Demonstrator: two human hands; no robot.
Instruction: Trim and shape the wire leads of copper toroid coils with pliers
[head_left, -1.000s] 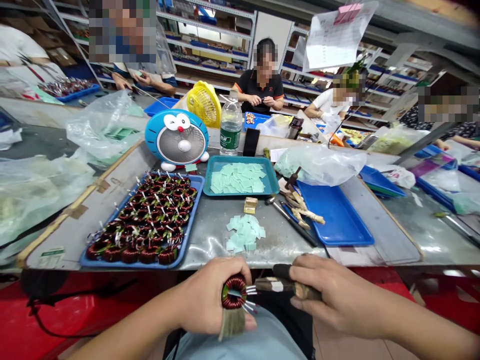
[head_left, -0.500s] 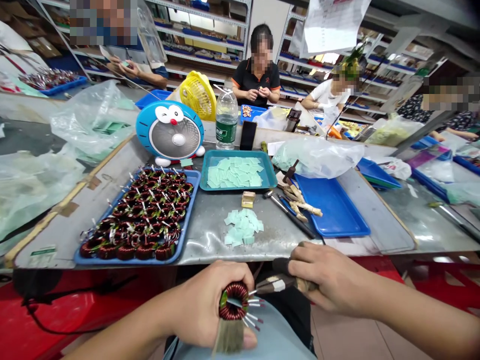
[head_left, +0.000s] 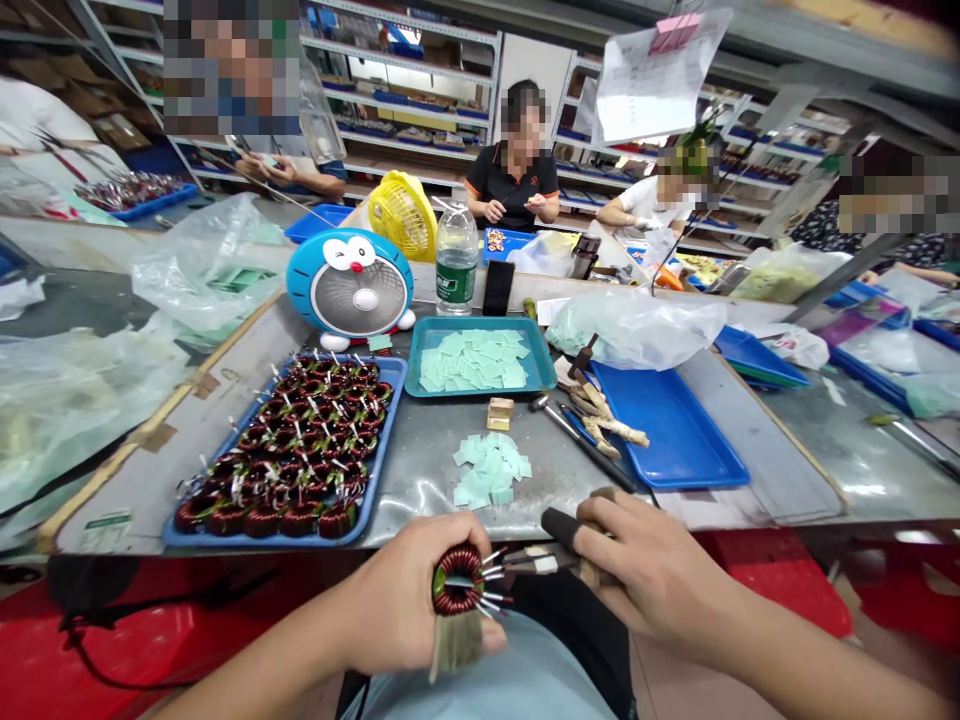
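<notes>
Low in the head view, my left hand [head_left: 397, 600] is closed round a toroidal coil [head_left: 459, 590] wound in dark copper wire. A pale green strip spans the coil's hole, and several white-sleeved leads [head_left: 493, 573] stick out to its right. Below the coil, a tan wrap [head_left: 456, 645] covers part of my left thumb. My right hand [head_left: 637, 555] grips a pair of pliers [head_left: 541, 560], whose handles are mostly hidden by my fingers. The plier jaws are at the upper leads; whether they pinch one I cannot make out. A dark cover shows on one right fingertip.
A blue tray [head_left: 171, 535] of similar coils lies left. Loose green paper squares [head_left: 491, 470], a teal tray [head_left: 411, 385] of more squares, and black-handled tools [head_left: 600, 455] lie ahead. An empty blue tray [head_left: 690, 440] is right. Behind stand a cartoon fan [head_left: 300, 285] and bottle [head_left: 456, 255].
The whole view has shifted slightly, so the bench sits lower. In my left hand the coil has turned a little, its leads now pointing more to the right. The pliers stay by the leads.
</notes>
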